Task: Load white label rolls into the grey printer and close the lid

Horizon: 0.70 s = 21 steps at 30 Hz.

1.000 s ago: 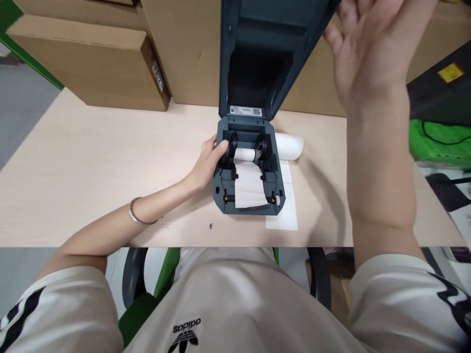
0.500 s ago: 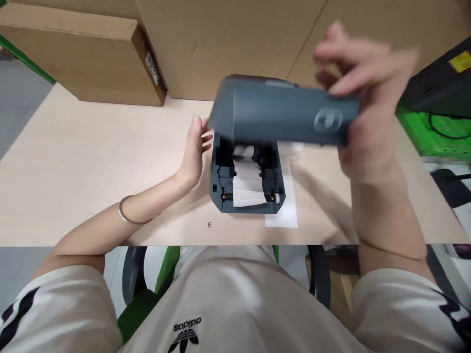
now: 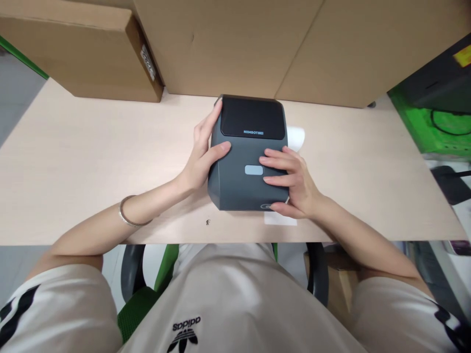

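A dark grey label printer (image 3: pixel 239 184) stands on the table with its cover down over the base, so its inside is hidden. It has a black window at the back and a pale blue button at the middle. My left hand (image 3: pixel 206 149) lies along its left side, thumb on top, fingers apart. Spread over the right side and top of the cover are the fingers of my right hand (image 3: pixel 294 181). White paper (image 3: pixel 295 138) sticks out behind the right side, and a white sheet (image 3: pixel 281 218) shows under the front right.
The pale wooden table (image 3: pixel 73 162) carries a cardboard box (image 3: pixel 99 59) at the back left. Large cardboard panels (image 3: pixel 235 44) stand along the back. A small dark bit (image 3: pixel 208 222) lies near the front edge. Green and black items sit beyond the right edge.
The cover, raised in my right hand before, is now down on the printer, hiding the paper inside. My right hand has come down onto its right side; my left hand now touches its left side.
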Each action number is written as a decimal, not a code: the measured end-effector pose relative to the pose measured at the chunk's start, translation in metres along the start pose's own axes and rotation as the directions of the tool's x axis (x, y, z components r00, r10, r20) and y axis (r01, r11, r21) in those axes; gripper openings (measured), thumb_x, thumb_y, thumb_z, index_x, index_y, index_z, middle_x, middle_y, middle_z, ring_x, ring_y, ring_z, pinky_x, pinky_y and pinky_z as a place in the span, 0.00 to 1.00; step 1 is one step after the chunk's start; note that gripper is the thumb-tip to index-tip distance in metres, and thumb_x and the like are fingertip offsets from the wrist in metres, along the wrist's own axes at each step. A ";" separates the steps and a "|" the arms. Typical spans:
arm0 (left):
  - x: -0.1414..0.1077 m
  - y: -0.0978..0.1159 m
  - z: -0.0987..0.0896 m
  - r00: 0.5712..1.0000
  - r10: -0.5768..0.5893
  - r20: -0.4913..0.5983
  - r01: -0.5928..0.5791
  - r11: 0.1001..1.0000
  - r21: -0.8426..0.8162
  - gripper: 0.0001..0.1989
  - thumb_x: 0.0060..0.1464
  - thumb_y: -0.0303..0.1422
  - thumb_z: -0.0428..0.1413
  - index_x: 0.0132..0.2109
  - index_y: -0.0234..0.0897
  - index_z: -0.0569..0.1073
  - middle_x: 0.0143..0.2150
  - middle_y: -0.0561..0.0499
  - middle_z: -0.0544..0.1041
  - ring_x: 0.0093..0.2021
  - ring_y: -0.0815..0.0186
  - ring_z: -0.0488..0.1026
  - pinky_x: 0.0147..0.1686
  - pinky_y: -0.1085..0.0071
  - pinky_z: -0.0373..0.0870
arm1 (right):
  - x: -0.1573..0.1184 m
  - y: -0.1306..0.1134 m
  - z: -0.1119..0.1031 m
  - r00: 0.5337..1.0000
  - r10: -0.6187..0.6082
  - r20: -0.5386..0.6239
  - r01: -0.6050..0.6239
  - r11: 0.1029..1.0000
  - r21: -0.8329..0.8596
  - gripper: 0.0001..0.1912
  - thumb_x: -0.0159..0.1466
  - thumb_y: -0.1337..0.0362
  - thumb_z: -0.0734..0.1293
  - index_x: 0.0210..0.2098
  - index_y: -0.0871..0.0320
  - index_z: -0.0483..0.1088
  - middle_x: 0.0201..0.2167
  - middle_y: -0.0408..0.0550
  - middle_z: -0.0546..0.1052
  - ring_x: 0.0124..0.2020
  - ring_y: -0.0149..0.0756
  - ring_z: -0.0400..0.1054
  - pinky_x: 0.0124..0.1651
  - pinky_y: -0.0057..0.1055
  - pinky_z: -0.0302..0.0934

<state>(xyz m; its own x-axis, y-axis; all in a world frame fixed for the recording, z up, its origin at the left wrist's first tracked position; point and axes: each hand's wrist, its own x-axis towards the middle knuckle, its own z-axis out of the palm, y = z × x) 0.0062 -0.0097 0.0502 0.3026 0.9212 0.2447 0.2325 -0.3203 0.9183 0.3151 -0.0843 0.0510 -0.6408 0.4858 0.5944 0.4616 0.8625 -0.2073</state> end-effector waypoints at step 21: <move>-0.011 -0.010 0.013 0.996 0.078 -0.030 -0.078 0.997 0.015 0.50 0.71 0.78 0.45 0.87 0.60 0.63 0.96 0.60 0.57 0.99 0.46 0.44 0.98 0.46 0.47 | 0.014 -0.002 -0.004 0.996 -0.052 -0.069 0.047 0.996 -0.069 0.38 0.85 0.37 0.55 0.86 0.45 0.66 0.67 0.54 0.86 0.68 0.55 0.85 0.71 0.57 0.78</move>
<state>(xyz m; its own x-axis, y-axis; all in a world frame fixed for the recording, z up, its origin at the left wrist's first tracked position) 0.0123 -0.0198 0.0345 0.2919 0.8996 0.3250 0.2222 -0.3943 0.8917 0.3076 -0.0797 0.0627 -0.6198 0.4295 0.6568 0.4724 0.8725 -0.1247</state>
